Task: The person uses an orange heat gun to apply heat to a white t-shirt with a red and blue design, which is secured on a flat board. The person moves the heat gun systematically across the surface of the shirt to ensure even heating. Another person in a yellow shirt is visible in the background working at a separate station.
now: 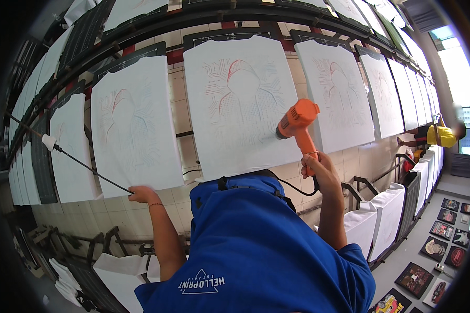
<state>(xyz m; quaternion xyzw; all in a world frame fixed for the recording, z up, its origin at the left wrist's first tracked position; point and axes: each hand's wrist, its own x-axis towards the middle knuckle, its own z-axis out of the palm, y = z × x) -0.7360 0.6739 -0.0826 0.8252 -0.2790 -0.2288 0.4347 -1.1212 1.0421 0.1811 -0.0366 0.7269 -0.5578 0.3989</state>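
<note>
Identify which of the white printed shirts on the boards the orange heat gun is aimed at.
The central shirt, directly ahead: the heat gun in the right hand has its nozzle over that shirt's lower right part; the neighbouring shirts have nothing near them.

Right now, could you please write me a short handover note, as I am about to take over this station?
Right hand: fingers shut on the orange heat gun, nozzle facing the printed white shirt on the middle board.
Left hand: gripping a thin black cable below the left shirt.
Done: every shirt in view carries its print.
Left: probably heating the remaining shirts; which are already dry cannot be seen.
</note>
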